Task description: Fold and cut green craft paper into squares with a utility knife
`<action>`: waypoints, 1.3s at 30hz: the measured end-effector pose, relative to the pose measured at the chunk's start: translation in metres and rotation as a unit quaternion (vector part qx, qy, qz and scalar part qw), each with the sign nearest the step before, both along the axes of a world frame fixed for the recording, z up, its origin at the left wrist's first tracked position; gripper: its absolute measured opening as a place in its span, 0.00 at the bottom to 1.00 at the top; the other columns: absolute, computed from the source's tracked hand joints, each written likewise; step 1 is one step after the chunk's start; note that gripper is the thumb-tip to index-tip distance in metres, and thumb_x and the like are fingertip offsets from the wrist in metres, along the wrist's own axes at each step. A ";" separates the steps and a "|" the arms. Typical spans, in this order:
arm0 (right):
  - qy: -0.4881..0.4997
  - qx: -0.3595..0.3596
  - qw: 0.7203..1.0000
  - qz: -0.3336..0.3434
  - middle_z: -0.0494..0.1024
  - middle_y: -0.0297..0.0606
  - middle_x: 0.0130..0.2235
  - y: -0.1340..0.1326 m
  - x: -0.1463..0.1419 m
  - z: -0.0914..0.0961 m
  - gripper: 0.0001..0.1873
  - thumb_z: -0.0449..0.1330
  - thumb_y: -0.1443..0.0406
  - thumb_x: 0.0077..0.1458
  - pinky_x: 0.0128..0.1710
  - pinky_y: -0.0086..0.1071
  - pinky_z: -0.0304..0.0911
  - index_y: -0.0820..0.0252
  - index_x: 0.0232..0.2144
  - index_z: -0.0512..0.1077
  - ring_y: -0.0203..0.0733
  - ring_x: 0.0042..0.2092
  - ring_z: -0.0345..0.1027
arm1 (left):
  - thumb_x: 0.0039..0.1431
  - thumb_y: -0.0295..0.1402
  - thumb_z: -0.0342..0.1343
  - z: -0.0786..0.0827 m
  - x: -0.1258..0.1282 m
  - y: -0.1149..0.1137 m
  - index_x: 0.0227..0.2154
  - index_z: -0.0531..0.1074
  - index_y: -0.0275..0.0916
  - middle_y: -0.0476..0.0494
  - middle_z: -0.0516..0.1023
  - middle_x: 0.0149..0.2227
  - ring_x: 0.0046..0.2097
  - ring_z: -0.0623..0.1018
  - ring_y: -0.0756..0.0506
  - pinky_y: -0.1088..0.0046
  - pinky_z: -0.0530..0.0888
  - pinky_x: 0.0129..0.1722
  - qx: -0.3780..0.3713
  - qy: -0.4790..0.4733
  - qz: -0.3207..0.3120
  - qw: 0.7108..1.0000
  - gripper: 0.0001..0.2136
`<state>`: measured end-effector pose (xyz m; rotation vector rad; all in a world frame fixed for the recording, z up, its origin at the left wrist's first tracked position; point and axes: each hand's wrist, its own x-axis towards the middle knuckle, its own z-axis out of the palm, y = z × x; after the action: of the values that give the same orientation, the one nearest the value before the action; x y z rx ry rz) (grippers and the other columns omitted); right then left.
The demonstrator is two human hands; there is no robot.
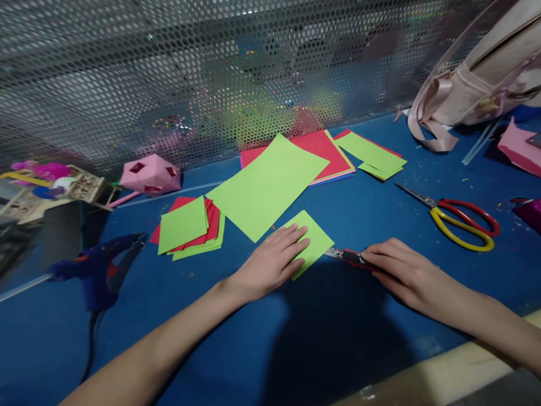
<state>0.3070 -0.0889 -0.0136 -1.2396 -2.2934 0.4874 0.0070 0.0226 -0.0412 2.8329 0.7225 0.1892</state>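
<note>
Head: left fingers [292, 232] flat on paper [318, 239]

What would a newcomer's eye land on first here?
The bright green sheet in the middle of the blue table stands out first, with a stack of red and green squares to its left. Just in front, the left hand presses flat on a small green square, while the right hand closes over a knife at its edge. Red-and-yellow scissors lie to the right.
</note>
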 end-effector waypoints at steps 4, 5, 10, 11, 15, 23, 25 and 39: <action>0.003 0.001 1.000 0.009 0.75 0.47 0.47 0.000 -0.001 0.000 0.17 0.50 0.70 0.65 0.43 0.39 0.69 0.59 0.54 0.67 0.45 0.45 0.68 | 0.72 0.40 0.39 0.001 0.001 0.000 0.60 0.64 0.35 0.38 0.61 0.65 0.67 0.60 0.39 0.53 0.62 0.65 0.000 0.004 -0.001 1.000 0.22; 0.002 -0.001 1.000 0.010 0.75 0.47 0.47 -0.001 -0.001 0.000 0.17 0.50 0.70 0.65 0.42 0.39 0.68 0.60 0.54 0.67 0.45 0.45 0.68 | 0.72 0.40 0.39 0.001 0.001 0.000 0.60 0.64 0.36 0.38 0.61 0.65 0.67 0.60 0.39 0.53 0.62 0.65 0.000 0.004 -0.001 1.000 0.22; -0.001 -0.012 1.000 0.002 0.75 0.48 0.46 -0.002 -0.004 0.000 0.16 0.50 0.70 0.65 0.42 0.39 0.68 0.60 0.53 0.68 0.46 0.45 0.68 | 0.72 0.41 0.39 0.001 0.001 -0.001 0.60 0.64 0.36 0.39 0.61 0.66 0.67 0.60 0.40 0.55 0.62 0.65 0.004 0.008 0.004 1.000 0.22; -0.001 -0.014 1.000 0.002 0.75 0.48 0.46 -0.003 -0.004 0.001 0.16 0.49 0.70 0.65 0.41 0.39 0.68 0.60 0.53 0.68 0.46 0.45 0.68 | 0.72 0.41 0.39 0.001 0.001 -0.001 0.60 0.64 0.36 0.39 0.61 0.66 0.67 0.60 0.40 0.55 0.62 0.65 0.005 0.009 0.004 1.000 0.22; -0.011 -0.020 1.000 0.011 0.74 0.49 0.46 -0.003 -0.006 0.002 0.17 0.49 0.70 0.65 0.41 0.38 0.68 0.62 0.54 0.67 0.45 0.44 0.67 | 0.72 0.40 0.39 0.001 0.001 0.000 0.60 0.65 0.36 0.38 0.62 0.65 0.67 0.60 0.40 0.55 0.62 0.65 0.012 0.005 -0.002 1.000 0.22; -0.022 0.014 0.999 0.025 0.74 0.49 0.46 -0.003 -0.009 0.003 0.15 0.50 0.72 0.65 0.40 0.35 0.67 0.66 0.51 0.69 0.43 0.42 0.66 | 0.72 0.41 0.39 -0.001 0.000 0.000 0.59 0.66 0.35 0.37 0.63 0.65 0.67 0.61 0.40 0.55 0.62 0.65 0.024 -0.010 -0.007 1.000 0.22; -0.022 0.011 0.999 0.024 0.73 0.49 0.46 -0.003 -0.009 0.002 0.15 0.50 0.71 0.65 0.40 0.35 0.66 0.67 0.52 0.68 0.43 0.43 0.66 | 0.72 0.41 0.39 -0.001 0.000 -0.001 0.59 0.67 0.35 0.37 0.63 0.64 0.67 0.61 0.40 0.55 0.63 0.65 0.025 -0.013 -0.006 1.000 0.22; -0.026 0.000 0.999 0.023 0.73 0.49 0.47 -0.005 -0.014 0.001 0.16 0.49 0.71 0.65 0.42 0.36 0.69 0.64 0.52 0.69 0.45 0.45 0.68 | 0.72 0.41 0.39 -0.003 0.000 0.000 0.59 0.66 0.35 0.37 0.64 0.64 0.67 0.61 0.40 0.55 0.63 0.64 0.040 -0.016 -0.005 0.999 0.22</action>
<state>0.2934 -0.0937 -0.0123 -1.2137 -2.3704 0.4761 0.0067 0.0221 -0.0439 2.9016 0.7085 0.2664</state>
